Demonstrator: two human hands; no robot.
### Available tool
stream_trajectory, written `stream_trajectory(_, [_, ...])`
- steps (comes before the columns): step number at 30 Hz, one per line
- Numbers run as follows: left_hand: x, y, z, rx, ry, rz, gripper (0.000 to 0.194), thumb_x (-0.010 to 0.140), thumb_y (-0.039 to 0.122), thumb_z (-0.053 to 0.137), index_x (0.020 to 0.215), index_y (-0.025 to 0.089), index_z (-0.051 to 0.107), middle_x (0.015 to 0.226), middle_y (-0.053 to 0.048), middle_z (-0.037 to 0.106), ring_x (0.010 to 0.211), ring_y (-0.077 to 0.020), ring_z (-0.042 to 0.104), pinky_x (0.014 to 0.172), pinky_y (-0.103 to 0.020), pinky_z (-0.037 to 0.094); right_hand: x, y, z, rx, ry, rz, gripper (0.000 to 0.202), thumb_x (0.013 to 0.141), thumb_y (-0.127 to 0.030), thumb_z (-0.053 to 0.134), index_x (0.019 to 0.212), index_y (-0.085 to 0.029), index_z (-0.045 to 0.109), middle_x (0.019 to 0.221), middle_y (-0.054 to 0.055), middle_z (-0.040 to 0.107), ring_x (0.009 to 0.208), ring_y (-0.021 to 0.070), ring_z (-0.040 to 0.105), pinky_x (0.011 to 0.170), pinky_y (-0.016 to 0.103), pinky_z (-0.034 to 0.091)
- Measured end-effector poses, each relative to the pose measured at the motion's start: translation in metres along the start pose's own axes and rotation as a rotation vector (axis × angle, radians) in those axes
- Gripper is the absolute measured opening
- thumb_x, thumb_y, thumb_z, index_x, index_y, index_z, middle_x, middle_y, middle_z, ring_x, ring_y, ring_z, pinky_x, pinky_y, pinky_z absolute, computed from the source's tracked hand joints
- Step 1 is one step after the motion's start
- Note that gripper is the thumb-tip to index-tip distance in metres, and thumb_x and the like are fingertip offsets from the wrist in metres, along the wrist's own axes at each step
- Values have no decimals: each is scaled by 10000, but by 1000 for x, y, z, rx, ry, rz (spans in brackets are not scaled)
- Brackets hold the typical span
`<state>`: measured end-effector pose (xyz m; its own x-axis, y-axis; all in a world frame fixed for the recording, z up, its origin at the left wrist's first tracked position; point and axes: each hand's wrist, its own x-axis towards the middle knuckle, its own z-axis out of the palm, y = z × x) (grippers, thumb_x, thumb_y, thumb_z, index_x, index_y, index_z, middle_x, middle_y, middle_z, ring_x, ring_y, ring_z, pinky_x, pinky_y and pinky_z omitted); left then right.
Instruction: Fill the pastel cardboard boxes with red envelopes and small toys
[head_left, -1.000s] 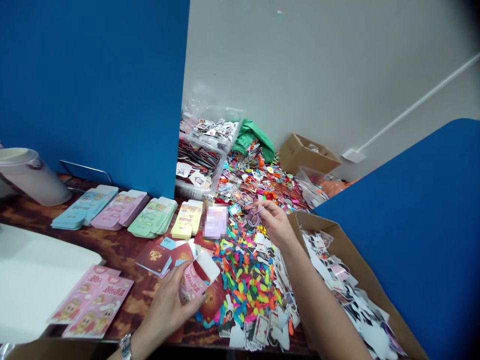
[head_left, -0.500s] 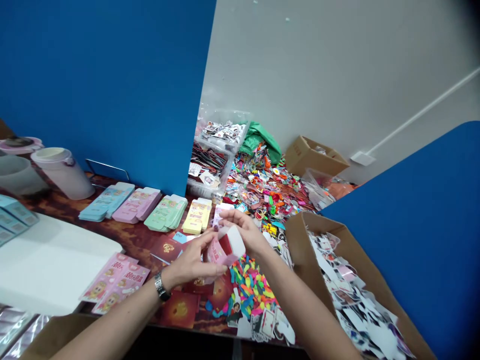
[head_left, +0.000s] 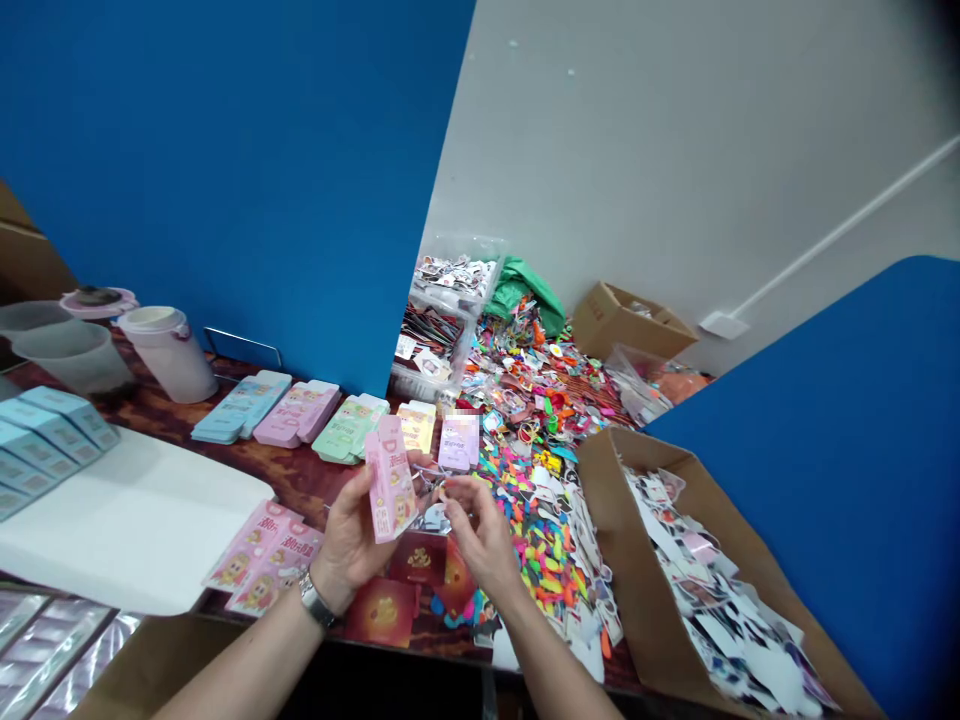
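My left hand (head_left: pixel 347 540) is wrapped round a small pink printed carton (head_left: pixel 390 480), held up and tilted with its printed sides showing. Beside it, my right hand (head_left: pixel 481 535) has thumb and fingertips pinched together at a thin, small item I cannot make out. Under the hands lie dark red printed cards (head_left: pixel 382 612). Behind them stand piles of flat cartons: blue (head_left: pixel 241 405), pink-purple (head_left: pixel 296 412), green (head_left: pixel 350 428), yellow (head_left: pixel 417 425) and lilac (head_left: pixel 459 442). Two flat pink cartons (head_left: pixel 281 565) lie left of my wrist.
Colourful small trinkets (head_left: pixel 540 520) cover the table to the right, bordered by a cardboard box (head_left: pixel 611 540) of cut-out stickers. At left are a white board (head_left: pixel 150 540), assembled blue boxes (head_left: pixel 52 440) and plastic tubs (head_left: pixel 169 360). A blue partition (head_left: pixel 262 180) rises behind.
The pink carton has turned from open-end-forward to upright and moved left in my left hand. My right hand has left the carton and dropped to pinch beside it. The view has shifted slightly.
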<state>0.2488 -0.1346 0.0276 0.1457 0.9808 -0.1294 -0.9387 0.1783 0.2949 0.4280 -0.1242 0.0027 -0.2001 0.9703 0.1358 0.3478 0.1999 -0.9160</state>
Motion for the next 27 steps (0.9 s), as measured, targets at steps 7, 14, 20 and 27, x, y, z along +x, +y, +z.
stream_trajectory(7, [-17, 3, -14, 24, -37, -10, 416, 745, 367, 740, 1103, 166, 678, 1131, -102, 703, 1032, -277, 665, 944, -408, 536, -20, -20, 49, 169, 34, 105, 349, 902, -423, 590, 1122, -230, 400, 652, -67, 574, 561, 119, 553, 563, 227, 449])
stream_trajectory(14, [-35, 21, -38, 138, -74, -3, 475, 749, 387, 740, 1164, 179, 643, 1087, -100, 698, 1053, -283, 648, 925, -400, 527, -15, -30, 75, 377, 90, 284, 439, 843, -537, 639, 1076, -223, 440, 663, -33, 633, 512, 113, 570, 513, 220, 466])
stream_trajectory(20, [-32, 40, -56, 207, -37, 17, 484, 731, 385, 760, 1152, 177, 645, 1041, -93, 700, 948, -248, 664, 859, -352, 523, -10, -54, 87, 424, 101, 360, 461, 825, -549, 647, 1078, -200, 486, 587, -37, 627, 445, 95, 543, 461, 184, 415])
stream_trajectory(27, [-21, 61, -53, 232, -13, 2, 494, 673, 377, 800, 1102, 164, 676, 949, -63, 702, 838, -177, 648, 769, -262, 521, -24, -58, 83, 514, -80, 473, 449, 827, -508, 645, 1106, -191, 492, 543, -52, 619, 366, 55, 443, 394, 140, 299])
